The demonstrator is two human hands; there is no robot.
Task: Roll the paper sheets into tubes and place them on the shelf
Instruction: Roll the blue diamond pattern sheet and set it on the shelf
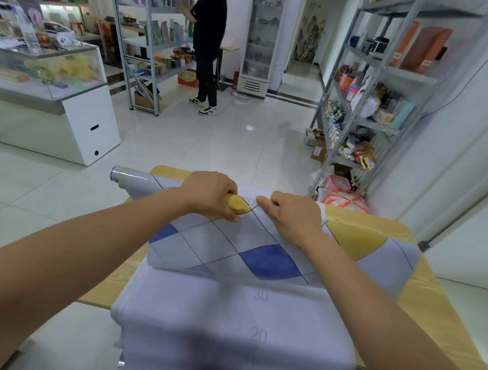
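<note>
The paper sheet (234, 248) lies partly rolled on the wooden table (417, 298). It looks light, bendy and shiny, so it may slip or spring open. The left hand (209, 193) curls its fingers around the roll. The right hand (294, 215), just beside, presses bent fingers on top. Best to hold near both ends.

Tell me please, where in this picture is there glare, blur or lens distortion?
Head view: glare streaks the glossy rolled end of the patterned paper sheet and a bright spot lies on the floor tiles; the metal shelf on the right bows with wide-angle distortion; the white backing near the camera is soft, its printed numbers blurred.
</note>
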